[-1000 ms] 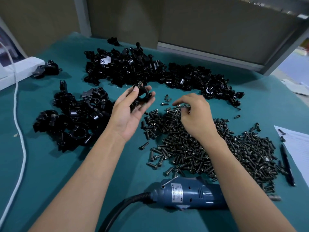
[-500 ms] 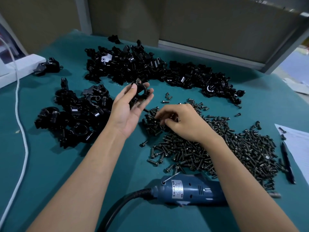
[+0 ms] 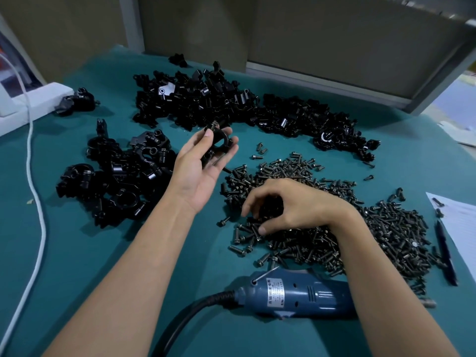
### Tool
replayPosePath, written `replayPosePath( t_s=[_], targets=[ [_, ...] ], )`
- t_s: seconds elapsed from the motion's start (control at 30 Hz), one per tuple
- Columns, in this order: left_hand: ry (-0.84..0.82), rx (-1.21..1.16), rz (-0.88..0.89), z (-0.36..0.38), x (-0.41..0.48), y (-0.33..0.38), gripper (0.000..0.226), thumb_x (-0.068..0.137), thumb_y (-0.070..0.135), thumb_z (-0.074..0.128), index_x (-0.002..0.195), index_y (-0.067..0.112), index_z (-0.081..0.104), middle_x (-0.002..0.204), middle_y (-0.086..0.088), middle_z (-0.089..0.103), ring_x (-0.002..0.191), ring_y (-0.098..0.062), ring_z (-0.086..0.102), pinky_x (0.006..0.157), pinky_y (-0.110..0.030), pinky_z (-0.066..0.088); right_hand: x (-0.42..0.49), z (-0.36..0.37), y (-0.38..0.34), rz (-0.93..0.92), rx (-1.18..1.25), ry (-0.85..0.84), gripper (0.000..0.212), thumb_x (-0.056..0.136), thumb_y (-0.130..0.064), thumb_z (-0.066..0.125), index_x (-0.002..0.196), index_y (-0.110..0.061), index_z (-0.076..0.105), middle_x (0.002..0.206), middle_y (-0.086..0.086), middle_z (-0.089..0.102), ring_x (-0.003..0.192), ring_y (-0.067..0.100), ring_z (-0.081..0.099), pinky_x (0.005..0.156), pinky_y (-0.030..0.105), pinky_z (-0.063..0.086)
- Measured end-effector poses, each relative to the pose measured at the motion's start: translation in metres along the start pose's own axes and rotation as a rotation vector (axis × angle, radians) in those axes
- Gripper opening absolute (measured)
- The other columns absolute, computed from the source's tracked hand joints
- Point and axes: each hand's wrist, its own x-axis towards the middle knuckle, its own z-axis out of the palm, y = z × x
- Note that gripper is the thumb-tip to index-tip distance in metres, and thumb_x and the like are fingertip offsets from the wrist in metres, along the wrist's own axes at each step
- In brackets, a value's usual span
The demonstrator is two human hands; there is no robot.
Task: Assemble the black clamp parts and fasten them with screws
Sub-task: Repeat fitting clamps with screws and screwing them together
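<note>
Left hand (image 3: 198, 173) grips clamp (image 3: 217, 134) | right hand (image 3: 296, 204) curled among screws (image 3: 386, 228), grasp unclear | screwdriver (image 3: 296, 292) beside

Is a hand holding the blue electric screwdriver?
No, the blue electric screwdriver lies on the teal table; the left hand holds a black ring-shaped clamp and the right hand touches the dark screws.

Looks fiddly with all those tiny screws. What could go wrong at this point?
The left hand holds the clamp only at its fingertips, a screw poking out on top; a tilt might drop it. The right hand digs into the screw pile and may scatter screws or lift several. The blue electric screwdriver lies right beside the right forearm; a careless sweep could knock it.
</note>
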Motion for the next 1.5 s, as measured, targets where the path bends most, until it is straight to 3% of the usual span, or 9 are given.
replayPosePath(
  t_s=[0.17,0.33,0.47,0.6,0.83,1.0,1.1,1.33,1.5],
  targets=[
    [0.001,0.012,-0.003,0.002,-0.002,-0.001,0.018,0.102,0.01,0.046,0.115,-0.001,0.054,0.109,-0.02,0.07,0.102,-0.034,0.07,0.087,-0.04,0.058,0.004,0.008,-0.001,0.051,-0.231,-0.031,0.045,0.071,-0.041,0.084,0.11,-0.04,0.061,0.105,-0.026,0.048,0.109,0.005,0.038,0.096,0.027,0.031],
    [0.002,0.02,-0.001,0.004,-0.003,-0.001,0.018,0.103,0.01,0.046,0.114,-0.001,0.054,0.108,-0.019,0.071,0.101,-0.034,0.07,0.086,-0.039,0.058,0.007,0.005,0.003,-0.018,-0.257,0.176,0.026,0.082,-0.017,0.074,0.107,-0.024,0.071,0.1,-0.013,0.063,0.097,0.006,0.053,0.087,0.011,0.038],
    [0.002,0.033,0.002,0.004,-0.003,0.0,0.018,0.103,0.01,0.046,0.113,-0.001,0.055,0.107,-0.019,0.071,0.1,-0.033,0.07,0.086,-0.039,0.058,0.007,0.001,0.009,0.03,-0.266,0.394,0.028,0.085,-0.002,0.062,0.1,-0.022,0.075,0.096,-0.011,0.067,0.092,0.005,0.061,0.087,0.021,0.049],
    [0.005,0.044,0.01,0.004,-0.003,0.0,0.017,0.103,0.01,0.045,0.111,-0.001,0.056,0.107,-0.019,0.07,0.1,-0.032,0.07,0.087,-0.039,0.058,0.007,0.0,0.01,0.017,-0.215,0.509,0.03,0.086,0.001,0.06,0.097,-0.023,0.075,0.092,-0.013,0.067,0.09,0.004,0.061,0.076,0.005,0.04],
    [0.001,0.05,0.009,0.005,-0.002,0.001,0.017,0.103,0.011,0.045,0.11,0.0,0.056,0.109,-0.019,0.069,0.101,-0.031,0.07,0.089,-0.04,0.057,0.017,0.017,-0.014,-0.202,-0.138,0.244,0.015,0.08,-0.017,0.079,0.095,-0.016,0.074,0.084,-0.015,0.068,0.078,-0.005,0.062,0.077,0.009,0.047],
    [-0.001,0.02,-0.011,0.005,-0.003,0.001,0.017,0.103,0.011,0.046,0.11,-0.001,0.056,0.108,-0.019,0.069,0.102,-0.033,0.069,0.092,-0.041,0.056,0.025,0.023,-0.015,-0.129,-0.247,0.134,0.021,0.083,-0.022,0.077,0.102,-0.02,0.069,0.083,-0.011,0.065,0.077,0.002,0.06,0.076,0.032,0.054],
    [-0.005,0.035,-0.015,0.006,-0.002,0.0,0.014,0.101,0.008,0.049,0.111,0.0,0.055,0.108,-0.018,0.068,0.103,-0.031,0.068,0.093,-0.04,0.056,0.023,0.021,-0.014,-0.132,-0.199,0.15,0.021,0.085,-0.015,0.073,0.106,-0.016,0.071,0.088,-0.008,0.069,0.077,0.001,0.062,0.074,0.017,0.051],
    [-0.03,0.156,0.008,0.009,-0.003,-0.005,0.028,0.091,-0.015,0.049,0.114,0.001,0.048,0.101,-0.015,0.065,0.094,-0.024,0.068,0.093,-0.034,0.056,0.016,0.005,-0.01,-0.143,0.232,0.895,0.013,0.086,-0.01,0.074,0.1,-0.01,0.074,0.088,-0.001,0.074,0.081,0.011,0.07,0.079,0.027,0.057],
    [-0.132,0.152,-0.052,0.014,-0.008,-0.01,0.034,0.08,-0.01,0.057,0.111,0.003,0.052,0.102,-0.015,0.068,0.095,-0.024,0.07,0.091,-0.033,0.057,0.018,0.004,-0.006,-0.119,0.37,1.036,0.014,0.085,-0.004,0.074,0.098,-0.008,0.072,0.088,-0.001,0.073,0.082,0.012,0.071,0.079,0.026,0.058]
  ],
)
